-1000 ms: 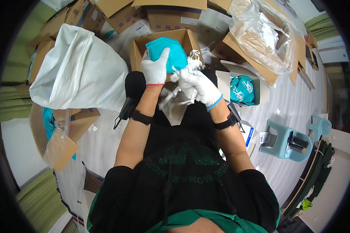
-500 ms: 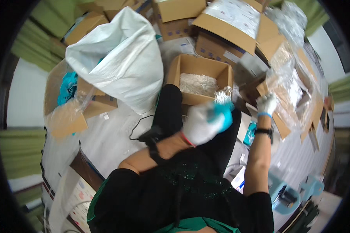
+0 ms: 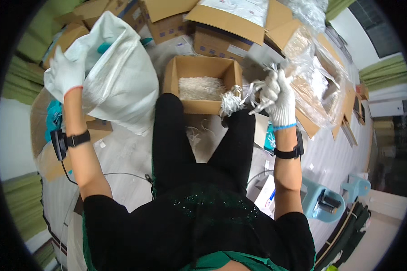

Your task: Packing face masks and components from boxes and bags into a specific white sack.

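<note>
my gloved left hand (image 3: 68,72) is closed on the rim of the big white woven sack (image 3: 117,86) at my left, while my gloved right hand (image 3: 278,97) grips a bunch of white strips (image 3: 233,100) beside the open cardboard box (image 3: 202,86) past my knees.

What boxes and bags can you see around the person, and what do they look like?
Open cardboard box: in front of the knees, brown, rectangular, with white stringy stuff inside.
Big white sack: at the left, bulgy woven fabric, left hand on its top edge.
Clear plastic bag: at the right, crinkly, beside the right hand.
Cardboard boxes: along the top, brown, flaps open, some with white labels.
</note>
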Demonstrator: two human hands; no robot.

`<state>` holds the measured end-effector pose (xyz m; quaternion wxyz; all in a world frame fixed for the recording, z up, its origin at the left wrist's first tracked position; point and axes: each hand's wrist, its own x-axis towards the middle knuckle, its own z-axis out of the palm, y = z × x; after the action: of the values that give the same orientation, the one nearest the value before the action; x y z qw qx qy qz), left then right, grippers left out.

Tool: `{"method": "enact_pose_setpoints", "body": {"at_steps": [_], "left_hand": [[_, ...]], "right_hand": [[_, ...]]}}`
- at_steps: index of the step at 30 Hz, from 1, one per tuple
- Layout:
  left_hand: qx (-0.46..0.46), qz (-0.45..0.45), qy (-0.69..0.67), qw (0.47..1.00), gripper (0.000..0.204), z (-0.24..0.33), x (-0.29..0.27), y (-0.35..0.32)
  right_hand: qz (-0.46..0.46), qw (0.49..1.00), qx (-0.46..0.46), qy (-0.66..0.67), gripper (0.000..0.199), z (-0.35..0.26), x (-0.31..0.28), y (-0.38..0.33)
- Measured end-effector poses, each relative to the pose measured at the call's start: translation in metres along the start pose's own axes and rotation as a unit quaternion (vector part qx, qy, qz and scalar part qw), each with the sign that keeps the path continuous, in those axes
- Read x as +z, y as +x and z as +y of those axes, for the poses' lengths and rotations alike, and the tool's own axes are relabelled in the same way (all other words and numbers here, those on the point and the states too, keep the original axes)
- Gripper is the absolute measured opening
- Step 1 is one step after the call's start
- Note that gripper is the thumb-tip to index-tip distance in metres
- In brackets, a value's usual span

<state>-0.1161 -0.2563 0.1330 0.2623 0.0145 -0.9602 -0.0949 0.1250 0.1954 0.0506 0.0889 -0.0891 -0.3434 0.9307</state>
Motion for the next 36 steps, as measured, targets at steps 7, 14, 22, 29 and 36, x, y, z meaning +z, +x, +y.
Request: {"method": "enact_pose_setpoints", "body": {"at_steps": [7, 14, 22, 29, 36], "left_hand": [[0.296, -0.195, -0.518, 0.778, 0.069, 0.146, 0.026, -0.146], [0.259, -0.423, -0.594, 0.633, 0.044, 0.237, 0.066, -0.214], [0.509, -0.298, -0.434, 0.681, 0.02, 0.223, 0.042, -0.227], [0.569, -0.475, -0.505, 0.443, 0.02, 0.17, -0.039, -0.216], [0.562, -0.527, -0.506, 0.388, 0.023, 0.15, -0.068, -0.209]], "right_hand": [[0.025, 0.998, 0.056, 0.01, 0.028, -0.007, 0.049, -0.002], [0.024, 0.999, 0.021, -0.014, 0.026, -0.002, 0.066, -0.014], [0.032, 0.763, -0.154, -0.627, 0.027, 0.041, 0.026, -0.039], [-0.213, 0.923, 0.075, -0.311, 0.045, 0.038, 0.053, -0.125], [-0.276, 0.797, 0.173, -0.509, 0.039, -0.007, 0.099, -0.154]]}}
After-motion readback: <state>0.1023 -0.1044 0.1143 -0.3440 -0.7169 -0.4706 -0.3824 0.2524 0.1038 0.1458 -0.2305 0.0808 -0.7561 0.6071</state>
